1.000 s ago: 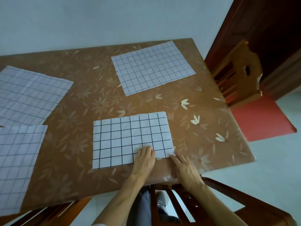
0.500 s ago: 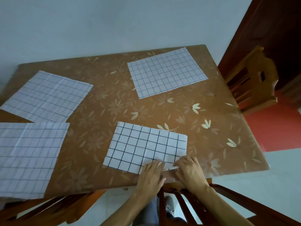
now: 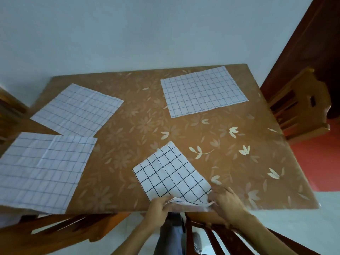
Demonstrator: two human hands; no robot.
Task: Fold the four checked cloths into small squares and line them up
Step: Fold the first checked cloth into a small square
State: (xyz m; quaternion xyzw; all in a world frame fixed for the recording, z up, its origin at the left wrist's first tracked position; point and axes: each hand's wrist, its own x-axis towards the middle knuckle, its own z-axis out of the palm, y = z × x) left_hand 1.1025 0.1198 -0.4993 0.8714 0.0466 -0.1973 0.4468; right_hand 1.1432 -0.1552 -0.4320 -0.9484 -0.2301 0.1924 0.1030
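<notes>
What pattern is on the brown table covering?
The table covering shows pale flowers and leaves on brown, seen best in the head view, the only one.

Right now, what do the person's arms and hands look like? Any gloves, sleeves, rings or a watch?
Both are bare. The left hand and right hand wear no gloves, and no ring or watch shows. The forearms are uncovered down to the frame's bottom edge, so no sleeve is in view. The hands are slightly motion-blurred, so small details cannot be ruled out.
</notes>
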